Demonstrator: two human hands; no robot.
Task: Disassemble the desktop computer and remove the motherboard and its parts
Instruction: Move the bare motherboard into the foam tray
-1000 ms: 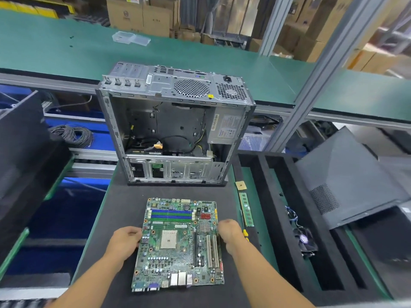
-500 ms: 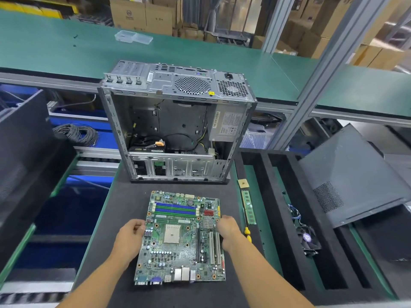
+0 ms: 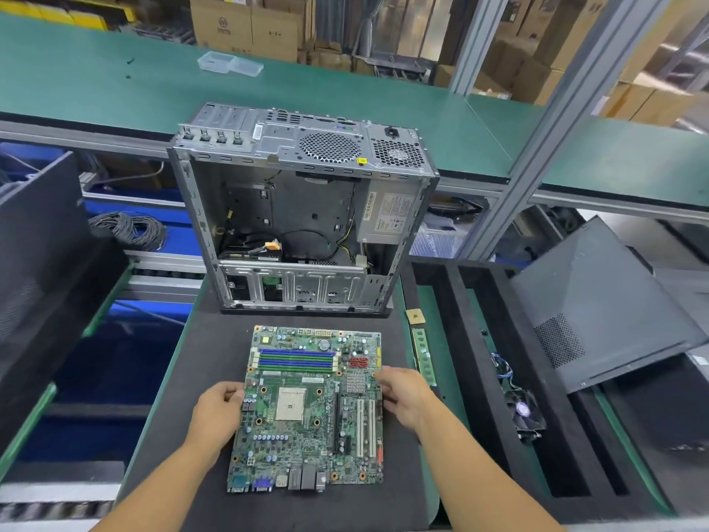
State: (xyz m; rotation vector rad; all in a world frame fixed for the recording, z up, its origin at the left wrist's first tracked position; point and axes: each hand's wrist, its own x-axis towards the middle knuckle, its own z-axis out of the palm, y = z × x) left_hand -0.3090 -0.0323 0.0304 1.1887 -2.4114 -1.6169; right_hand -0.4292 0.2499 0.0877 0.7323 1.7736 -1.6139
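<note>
Shifted a touch up the black mat (image 3: 220, 341) toward the gutted computer case (image 3: 303, 209), the motherboard (image 3: 307, 435) lies flat and component side up between the mat's centre and its near edge, just short of the case at the far edge. The right hand (image 3: 404, 393), bunched tightly on the board a second ago, has loosened: its fingers (image 3: 380, 376) are nearly straight and rest against the board's right edge beside the small heatsink. The left hand (image 3: 218, 410) keeps its place, fingers curled round the left edge level with the bare processor socket (image 3: 290, 405). That easing grip suggests the board is now set down and out of the chassis, so the main extraction looks done and stripping its remaining parts would come next. Its long axis runs from the mat's near edge to the far one; the rear ports (image 3: 268, 483) point back at the worker, while the memory slots (image 3: 297, 359) lie crosswise at the far end. A memory stick (image 3: 423, 357) sits just off the mat's right edge, and a fan (image 3: 523, 410) rests in the foam tray (image 3: 456, 339) beyond.
</note>
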